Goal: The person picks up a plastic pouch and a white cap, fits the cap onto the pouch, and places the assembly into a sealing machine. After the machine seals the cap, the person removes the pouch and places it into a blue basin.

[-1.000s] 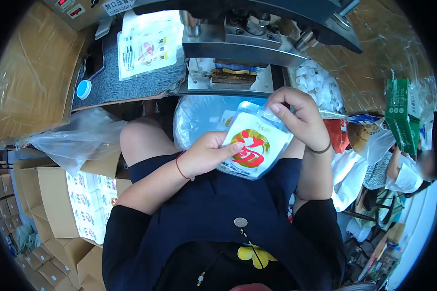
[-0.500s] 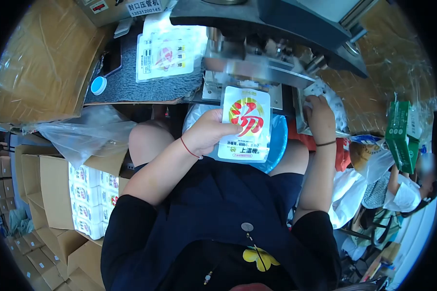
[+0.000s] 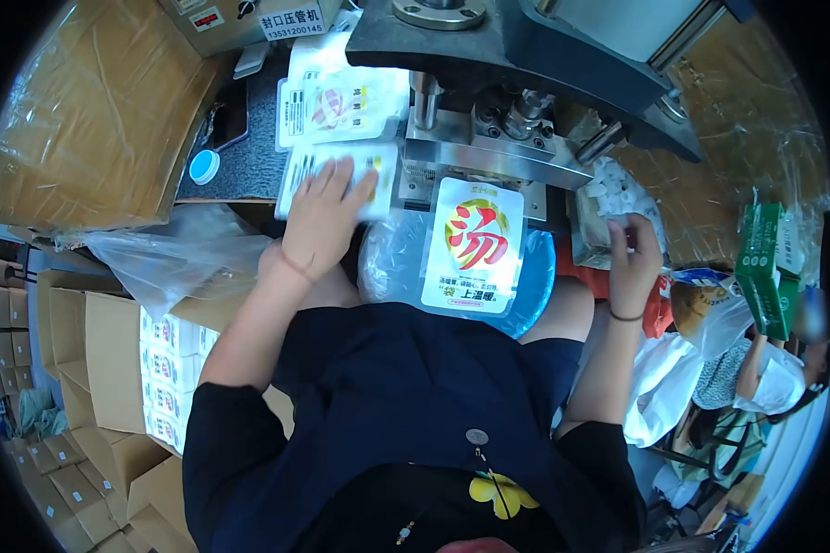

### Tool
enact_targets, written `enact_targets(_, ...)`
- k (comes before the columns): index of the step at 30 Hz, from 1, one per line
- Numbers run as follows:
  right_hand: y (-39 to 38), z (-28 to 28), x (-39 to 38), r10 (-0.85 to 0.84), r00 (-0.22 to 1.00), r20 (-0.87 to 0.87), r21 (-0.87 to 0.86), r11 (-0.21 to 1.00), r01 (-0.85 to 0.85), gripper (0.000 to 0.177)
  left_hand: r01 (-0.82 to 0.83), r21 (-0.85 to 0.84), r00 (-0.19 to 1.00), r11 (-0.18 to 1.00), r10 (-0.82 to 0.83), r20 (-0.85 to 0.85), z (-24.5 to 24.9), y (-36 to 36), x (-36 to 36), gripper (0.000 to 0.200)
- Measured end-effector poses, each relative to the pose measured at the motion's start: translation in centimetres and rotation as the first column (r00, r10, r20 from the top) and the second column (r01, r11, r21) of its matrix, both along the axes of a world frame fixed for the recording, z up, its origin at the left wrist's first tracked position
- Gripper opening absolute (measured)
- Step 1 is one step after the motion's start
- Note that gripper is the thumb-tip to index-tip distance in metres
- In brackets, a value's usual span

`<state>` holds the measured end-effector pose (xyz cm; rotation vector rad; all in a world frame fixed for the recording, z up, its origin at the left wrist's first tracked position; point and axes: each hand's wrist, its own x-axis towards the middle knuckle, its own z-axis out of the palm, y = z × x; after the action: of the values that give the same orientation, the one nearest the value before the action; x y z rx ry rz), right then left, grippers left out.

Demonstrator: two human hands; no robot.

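A white pouch (image 3: 475, 244) with a large red character hangs below the metal press head (image 3: 498, 152), over a blue-rimmed basin (image 3: 546, 272); neither hand touches it. My left hand (image 3: 321, 221) lies with fingers spread over another white pouch (image 3: 341, 161), slightly blurred, at the front of the bench. Behind that pouch is a stack of similar pouches (image 3: 341, 101). At the right, my right hand (image 3: 634, 263) is beside a bin of small white plastic pieces (image 3: 622, 194). Its fingers are curled in; whatever they hold is too small to make out.
A blue-white round cap (image 3: 205, 166) and a phone (image 3: 232, 124) lie on the dark mat at left. An open carton (image 3: 115, 369) of packed pouches stands at lower left. At far right a person (image 3: 770, 373) is beside a green box (image 3: 764, 267).
My left hand has let go of the red-character pouch and moved left onto another pouch. The first pouch now hangs at the press. My right hand has drawn back from the bin.
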<state>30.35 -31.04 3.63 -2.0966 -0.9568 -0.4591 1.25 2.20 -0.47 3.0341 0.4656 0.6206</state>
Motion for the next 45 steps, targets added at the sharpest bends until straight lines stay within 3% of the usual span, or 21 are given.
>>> enact_targets(1,0.0,0.1,-0.6,0.017,0.996,-0.092,0.107,0.994,-0.007,0.018,0.044,-0.019,0.997,0.999,-0.043,0.058,-0.3,0.0,-0.7,0.033)
enact_targets(2,-0.4,-0.8,-0.3,0.033,0.973,-0.227,0.174,0.985,0.007,0.016,0.008,-0.233,0.994,0.972,0.017,0.107,-0.4,0.0,-1.4,0.029)
enact_targets(3,0.2,-0.8,-1.5,0.088,0.966,-0.241,0.175,0.983,-0.046,0.017,-0.018,-0.441,0.987,0.897,0.088,0.138,0.2,-0.2,-1.9,0.026)
enact_targets(5,3.3,0.3,-5.1,0.198,0.947,-0.254,0.184,0.971,-0.154,0.023,0.028,-0.745,0.973,0.666,0.153,0.174,0.4,-1.0,-2.2,0.019)
enact_targets(7,6.0,0.2,-7.4,0.508,0.857,-0.089,0.064,0.861,-0.504,0.020,0.152,-0.911,0.965,0.383,0.141,0.220,-0.1,-3.2,-1.1,0.014)
enact_targets(8,6.9,0.9,-8.2,0.598,0.771,-0.219,0.118,0.801,-0.587,0.018,0.211,-0.953,0.959,0.220,0.141,0.245,-0.3,-4.4,-0.5,0.011)
enact_targets(9,7.6,1.8,-8.8,0.673,0.658,-0.337,0.184,0.733,-0.655,0.017,0.194,-0.926,0.969,0.323,0.082,0.231,-0.2,-5.5,-0.1,0.013)
enact_targets(12,9.3,4.2,-10.0,0.638,0.632,-0.441,0.417,0.769,-0.486,0.017,0.132,-0.973,0.991,0.190,-0.002,0.134,-0.5,-8.2,1.4,0.019)
enact_targets(14,9.8,3.6,-9.7,0.599,0.731,-0.327,0.241,0.801,-0.548,0.019,0.156,-0.987,0.987,0.048,-0.057,0.153,0.5,-9.8,2.2,0.025)
enact_targets(16,9.5,3.5,-8.7,0.538,0.822,-0.188,0.057,0.842,-0.537,0.018,0.147,-0.967,0.985,-0.208,-0.062,0.163,1.3,-11.2,2.5,0.028)
enact_targets(17,8.8,3.6,-8.0,0.550,0.806,-0.219,0.015,0.828,-0.561,0.017,0.143,-0.932,0.984,-0.332,-0.053,0.170,1.4,-11.7,2.6,0.029)
enact_targets(19,7.4,3.7,-6.9,0.579,0.760,-0.294,-0.075,0.779,-0.622,0.017,0.074,-0.891,0.977,-0.448,-0.148,0.155,1.0,-12.3,2.8,0.036)
enact_targets(23,5.8,3.8,-5.7,0.604,0.662,-0.443,-0.053,0.719,-0.693,0.021,0.011,-0.787,0.972,-0.617,-0.179,0.154,1.0,-14.0,3.3,0.036)
enact_targets(28,5.0,4.0,-5.6,0.546,0.660,-0.517,-0.178,0.685,-0.706,0.023,0.044,-0.767,0.969,-0.641,-0.160,0.190,0.5,-15.1,3.7,0.036)
enact_targets(31,4.6,3.1,-4.5,0.653,0.673,-0.349,-0.213,0.644,-0.735,0.021,0.033,-0.774,0.967,-0.632,-0.175,0.183,0.6,-15.1,3.7,0.036)
enact_targets(33,4.5,3.1,-4.5,0.651,0.646,-0.398,-0.124,0.660,-0.741,0.018,0.029,-0.766,0.969,-0.642,-0.171,0.180,0.6,-15.1,3.8,0.035)
enact_targets(34,4.5,3.2,-4.6,0.651,0.631,-0.422,-0.080,0.666,-0.741,0.016,0.040,-0.807,0.967,-0.589,-0.181,0.180,0.2,-15.1,3.8,0.033)
enact_targets(37,4.4,3.6,-5.1,0.504,0.642,-0.578,0.153,0.839,-0.521,0.012,0.069,-0.890,0.966,-0.450,-0.192,0.171,-0.9,-14.9,3.8,0.031)
enact_targets(38,4.5,2.9,-5.3,0.523,0.588,-0.617,0.257,0.841,-0.477,0.013,0.073,-0.901,0.969,-0.428,-0.184,0.166,-0.9,-14.8,3.8,0.031)
enact_targets(42,4.7,4.4,-5.9,0.594,0.667,-0.449,-0.055,0.727,-0.684,0.015,0.070,-0.913,0.971,-0.402,-0.180,0.154,-0.5,-14.8,3.9,0.031)
enact_targets(45,4.4,4.8,-4.6,0.694,0.658,-0.293,-0.231,0.616,-0.753,0.016,0.067,-0.855,0.982,-0.514,-0.117,0.147,0.9,-15.4,3.9,0.031)
